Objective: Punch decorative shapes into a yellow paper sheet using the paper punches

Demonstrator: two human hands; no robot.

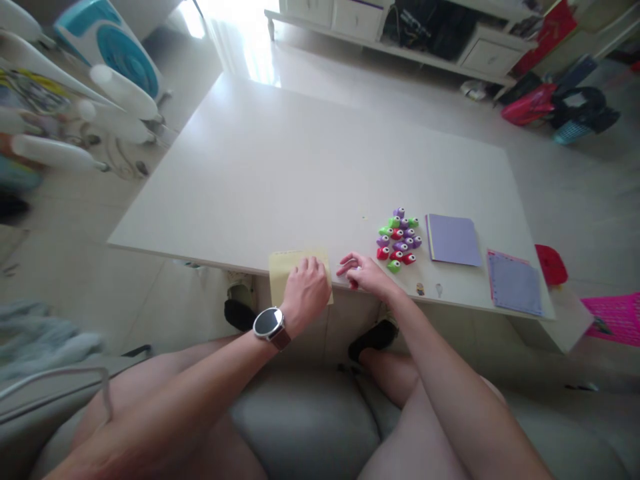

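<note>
My left hand (309, 287), with a watch on its wrist, has its fingers curled over a square of yellow paper (280, 270). The paper lies at the table's near edge and sticks out past it. Its thumb is hidden. To the right of the paper, my right hand (364, 272) hovers at the table edge, its fingers bent and apart. A small pale spot shows among those fingers, too small to name. Just beyond my right hand sits a cluster of small craft punches (399, 240) in purple, green and red.
A stack of purple paper (454, 240) lies right of the punches, and a bluish-purple stack (515, 283) is at the table's right corner. Two tiny cut-outs (421, 289) lie near the front edge. Beyond the white table (280, 167) stands a white cabinet (355, 20).
</note>
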